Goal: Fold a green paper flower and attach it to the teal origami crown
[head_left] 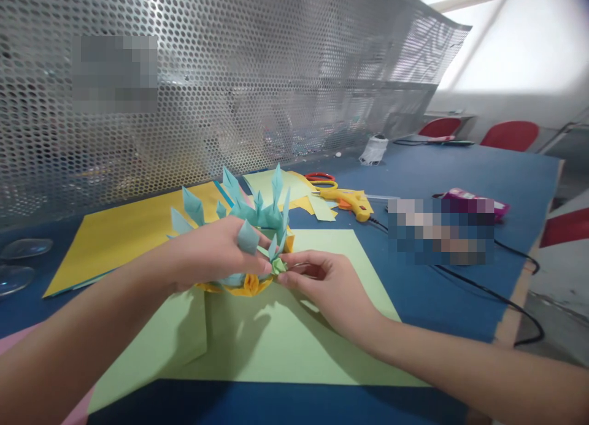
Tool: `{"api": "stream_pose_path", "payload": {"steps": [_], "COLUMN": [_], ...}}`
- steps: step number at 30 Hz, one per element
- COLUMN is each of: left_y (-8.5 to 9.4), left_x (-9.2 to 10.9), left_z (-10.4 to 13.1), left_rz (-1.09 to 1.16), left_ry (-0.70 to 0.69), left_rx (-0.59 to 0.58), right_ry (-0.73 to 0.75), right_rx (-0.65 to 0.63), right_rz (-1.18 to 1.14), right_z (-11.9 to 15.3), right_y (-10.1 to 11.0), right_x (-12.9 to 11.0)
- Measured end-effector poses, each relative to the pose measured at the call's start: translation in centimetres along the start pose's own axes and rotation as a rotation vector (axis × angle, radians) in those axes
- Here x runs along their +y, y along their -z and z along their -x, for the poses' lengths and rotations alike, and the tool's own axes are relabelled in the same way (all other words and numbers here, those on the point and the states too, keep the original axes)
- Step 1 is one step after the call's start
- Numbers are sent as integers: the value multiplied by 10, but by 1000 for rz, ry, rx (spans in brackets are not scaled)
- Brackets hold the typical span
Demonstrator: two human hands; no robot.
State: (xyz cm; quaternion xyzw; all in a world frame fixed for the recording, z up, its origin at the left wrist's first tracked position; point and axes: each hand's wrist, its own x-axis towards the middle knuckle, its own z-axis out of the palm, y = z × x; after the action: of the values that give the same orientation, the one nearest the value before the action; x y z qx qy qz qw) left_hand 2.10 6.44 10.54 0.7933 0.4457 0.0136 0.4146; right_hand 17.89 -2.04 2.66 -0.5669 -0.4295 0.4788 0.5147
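Observation:
A paper crown (269, 216) with pointed teal spikes stands over pale green paper sheets (322, 351). Folded orange paper flowers (251, 285) run along its lower edge. My left hand (214, 250) reaches across the crown, fingers closed on its near side, partly behind a teal spike. At the crown's near right, my right hand (334, 284) pinches a small light green paper flower (278, 266) between thumb and fingers. The flower touches the crown's band, and my left thumb is right beside it. Whether it is attached there, I cannot tell.
Behind the crown lie a yellow sheet (124, 222), paper scraps (322, 209), scissors (322, 178) and a yellow glue gun (352, 201) with a black cord. Glasses (25, 250) rest at left. A perforated metal screen (221, 75) borders the blue table (460, 173).

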Motion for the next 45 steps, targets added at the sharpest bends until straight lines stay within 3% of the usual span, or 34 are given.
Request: {"api": "stream_pose_path", "payload": {"steps": [9,18,25,33,38,45], "left_y": [1,12,14,9,8,2], "left_x": [6,8,12,12,14,18], "left_z": [1,12,17,17,20,25], "left_rz": [-59,93,354,487,535,479], "left_ry": [74,14,-65,-102,-83,-160], "left_rx": [123,174,88,-72,-46,6], "right_ry": [71,373,626,898,997,1075], "right_rx": [19,39,129,204,237,260], "right_rz": [21,93,245,411,481,538], "right_z": [-2,-1,5,1,-1,-1], "right_y": [1,3,11,17,20,22], "right_x": [-2,-9,-18,-16,-15,-16]}}
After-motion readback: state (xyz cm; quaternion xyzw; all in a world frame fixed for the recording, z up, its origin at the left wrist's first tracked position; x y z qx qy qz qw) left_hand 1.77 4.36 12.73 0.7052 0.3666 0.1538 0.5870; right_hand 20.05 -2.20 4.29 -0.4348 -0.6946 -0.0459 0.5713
